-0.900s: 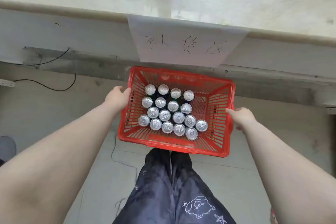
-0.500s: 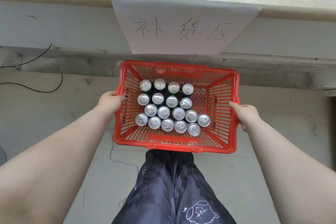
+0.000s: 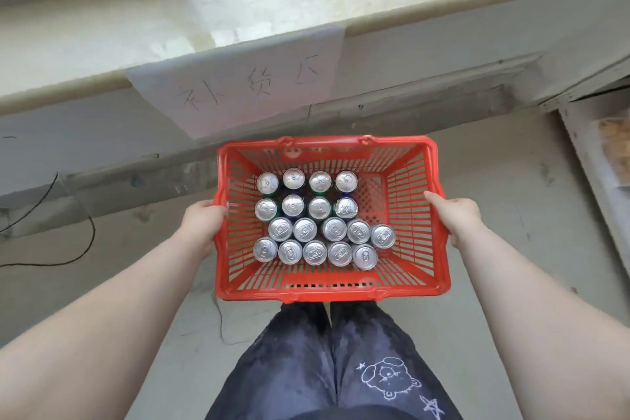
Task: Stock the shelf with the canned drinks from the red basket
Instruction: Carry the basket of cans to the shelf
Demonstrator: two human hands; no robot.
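Since half a second ago the ledge (image 3: 102,27) and its paper sign (image 3: 245,85) have swung to a slant across the view, and the red basket (image 3: 327,295) now sits lower and further right, just below the sign's near corner; the grip on it is unchanged; the left hand (image 3: 204,225) grips the basket's left rim, thumb on top, its fingers curled out of sight under the edge; the right hand (image 3: 453,215) grips the right rim the same way, fingers likewise hidden beneath; eighteen cans (image 3: 305,230) stand upright inside, only their silver tops clear, their sides barely showing between them; they form four rows from the far wall toward the near one, four, four, five and five, packed toward the left wall, leaving bare mesh along the right wall and near wall; dark trousers (image 3: 306,368) with a white drawing fill the bottom; one black cable (image 3: 92,228) loops over the floor (image 3: 494,164) at left, cut off by the frame; at the right edge something pale and boxy (image 3: 610,153) is cropped and too blurred to identify.
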